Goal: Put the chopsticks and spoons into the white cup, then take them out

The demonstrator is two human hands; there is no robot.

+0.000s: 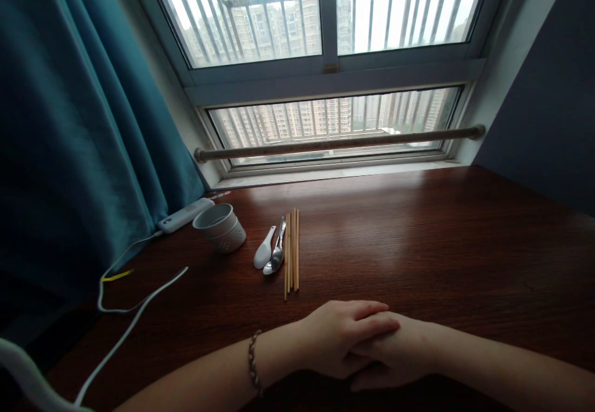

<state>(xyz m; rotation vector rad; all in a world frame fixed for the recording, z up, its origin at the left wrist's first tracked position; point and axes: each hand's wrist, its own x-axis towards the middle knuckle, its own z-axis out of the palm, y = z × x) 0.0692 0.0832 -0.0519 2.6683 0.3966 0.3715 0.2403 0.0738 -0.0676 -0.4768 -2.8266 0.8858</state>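
My left hand (337,336), with a braided bracelet on the wrist, lies over my right hand (404,345) near the front of the brown table. The left fingers are stretched loosely across the back of the right hand, holding no object. Beneath them, the right fingers extend under the left palm, partly hidden. Just beyond the hands, several wooden chopsticks (292,251) lie side by side. Left of these are metal spoons (277,254), overlapping each other, and a white spoon (264,251). Farther left stands a grey cup-shaped holder (225,232) with a dotted lower wall.
A white power strip (186,215) lies behind the holder, by the blue curtain (93,121). White cables (134,319) and a yellow tie (118,275) are on the left. Along the table's (418,232) far edge, a rail (344,144) crosses the barred window.
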